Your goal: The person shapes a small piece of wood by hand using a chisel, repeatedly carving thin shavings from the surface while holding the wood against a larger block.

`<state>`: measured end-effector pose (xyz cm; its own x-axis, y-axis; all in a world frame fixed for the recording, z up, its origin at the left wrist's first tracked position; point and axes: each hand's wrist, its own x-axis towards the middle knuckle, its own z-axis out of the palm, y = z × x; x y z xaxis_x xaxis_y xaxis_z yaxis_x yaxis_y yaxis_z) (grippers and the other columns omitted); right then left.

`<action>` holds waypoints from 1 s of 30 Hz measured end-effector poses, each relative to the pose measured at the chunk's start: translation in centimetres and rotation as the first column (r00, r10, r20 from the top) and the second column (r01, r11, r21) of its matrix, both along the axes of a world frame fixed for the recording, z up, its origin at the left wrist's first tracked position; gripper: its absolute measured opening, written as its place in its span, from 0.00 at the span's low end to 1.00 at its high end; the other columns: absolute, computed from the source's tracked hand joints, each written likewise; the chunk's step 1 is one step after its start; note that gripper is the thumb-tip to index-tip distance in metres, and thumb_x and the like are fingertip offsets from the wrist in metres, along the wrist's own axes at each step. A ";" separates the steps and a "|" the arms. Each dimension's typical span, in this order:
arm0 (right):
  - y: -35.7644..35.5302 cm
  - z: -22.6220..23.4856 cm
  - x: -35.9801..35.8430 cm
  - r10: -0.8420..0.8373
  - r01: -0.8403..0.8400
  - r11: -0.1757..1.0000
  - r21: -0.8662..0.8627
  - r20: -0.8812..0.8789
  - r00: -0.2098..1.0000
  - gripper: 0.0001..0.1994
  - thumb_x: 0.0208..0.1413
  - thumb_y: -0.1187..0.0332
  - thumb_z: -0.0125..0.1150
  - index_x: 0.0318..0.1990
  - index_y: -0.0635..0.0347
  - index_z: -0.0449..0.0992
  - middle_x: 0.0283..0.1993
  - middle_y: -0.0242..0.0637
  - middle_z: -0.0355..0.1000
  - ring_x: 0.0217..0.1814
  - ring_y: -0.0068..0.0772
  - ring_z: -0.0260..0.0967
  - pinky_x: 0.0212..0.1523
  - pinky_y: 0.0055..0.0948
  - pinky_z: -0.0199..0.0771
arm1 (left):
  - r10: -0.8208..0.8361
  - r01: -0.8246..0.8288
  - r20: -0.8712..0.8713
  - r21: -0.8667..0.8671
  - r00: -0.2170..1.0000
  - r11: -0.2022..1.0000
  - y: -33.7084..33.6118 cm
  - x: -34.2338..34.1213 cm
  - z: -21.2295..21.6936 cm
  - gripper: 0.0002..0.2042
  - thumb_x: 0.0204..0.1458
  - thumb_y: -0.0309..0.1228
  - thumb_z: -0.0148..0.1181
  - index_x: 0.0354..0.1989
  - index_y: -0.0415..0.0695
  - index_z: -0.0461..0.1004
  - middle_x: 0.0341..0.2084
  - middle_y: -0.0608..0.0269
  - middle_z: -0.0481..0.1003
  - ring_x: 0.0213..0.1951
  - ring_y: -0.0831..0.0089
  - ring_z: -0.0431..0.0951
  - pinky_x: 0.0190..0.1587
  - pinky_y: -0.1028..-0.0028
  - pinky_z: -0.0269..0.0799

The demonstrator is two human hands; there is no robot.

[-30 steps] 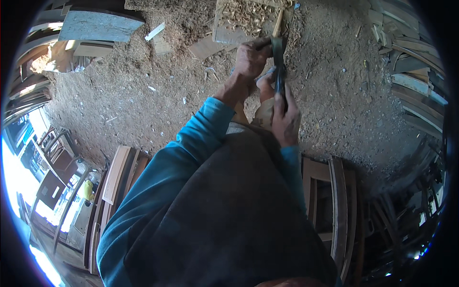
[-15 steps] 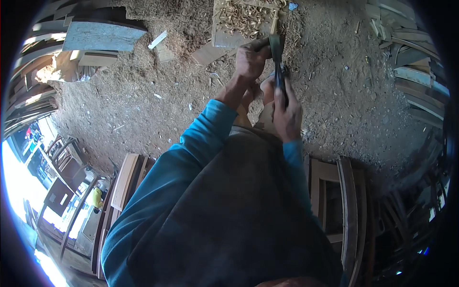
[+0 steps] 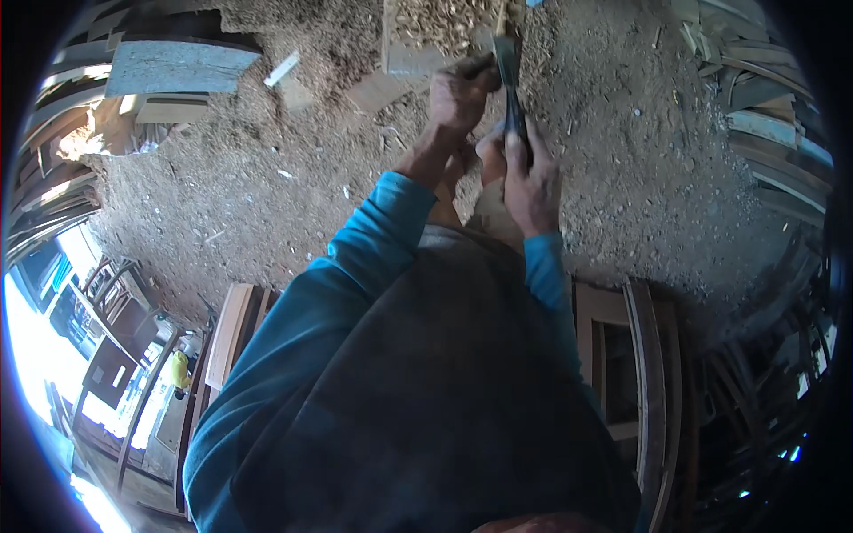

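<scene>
My right hand is closed around the dark handle of a flat-bladed metal tool and holds it upright in front of me. My left hand is raised beside the blade. Its fingers are curled on a small dark piece that touches the blade's side; I cannot tell what the piece is. Both arms wear blue sleeves. A pale wooden part shows just below the hands, mostly hidden by them and by my body.
The ground is covered in sawdust and chips. A wooden box of shavings lies ahead, with a grey plank at the upper left. Wooden chair frames stand to my right and left. Stacked slats line the right side.
Both hands and the tool sit slightly higher in view than a second ago. The grip of each hand looks unchanged.
</scene>
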<state>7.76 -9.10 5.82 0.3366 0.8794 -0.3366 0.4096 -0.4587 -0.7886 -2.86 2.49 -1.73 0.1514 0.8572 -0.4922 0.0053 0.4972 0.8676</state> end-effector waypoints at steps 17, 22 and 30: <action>1.8 -1.6 0.2 -0.020 0.020 1.000 -0.001 -0.102 0.995 0.23 0.71 0.56 0.49 0.64 0.62 0.72 0.52 0.59 0.78 0.53 0.60 0.78 0.52 0.49 0.77 | 0.035 -0.043 0.112 0.067 0.993 0.997 -0.3 0.2 -1.2 0.16 0.60 0.26 0.63 0.54 0.30 0.79 0.39 0.54 0.84 0.41 0.74 0.84 0.48 0.74 0.80; 4.4 -0.3 0.7 -0.004 0.002 0.999 -0.044 -0.057 0.998 0.22 0.71 0.55 0.48 0.62 0.61 0.74 0.52 0.58 0.77 0.52 0.60 0.78 0.52 0.51 0.76 | 0.023 -0.028 0.103 0.046 0.994 0.999 0.4 -0.2 -1.1 0.15 0.60 0.25 0.63 0.53 0.30 0.79 0.39 0.55 0.84 0.41 0.72 0.84 0.46 0.73 0.81; 5.4 -1.2 2.0 -0.074 0.075 0.997 -0.023 0.059 0.995 0.22 0.72 0.53 0.47 0.60 0.58 0.75 0.41 0.51 0.80 0.43 0.50 0.81 0.43 0.49 0.78 | -0.022 0.019 0.138 0.024 0.990 1.000 0.3 0.6 0.1 0.15 0.62 0.26 0.63 0.55 0.33 0.78 0.40 0.59 0.83 0.41 0.74 0.82 0.47 0.73 0.79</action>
<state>9.74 -3.74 4.64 0.4209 0.8426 -0.3359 0.4186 -0.5089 -0.7522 -2.23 2.75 -1.65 0.2342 0.8640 -0.4458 -0.1059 0.4785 0.8717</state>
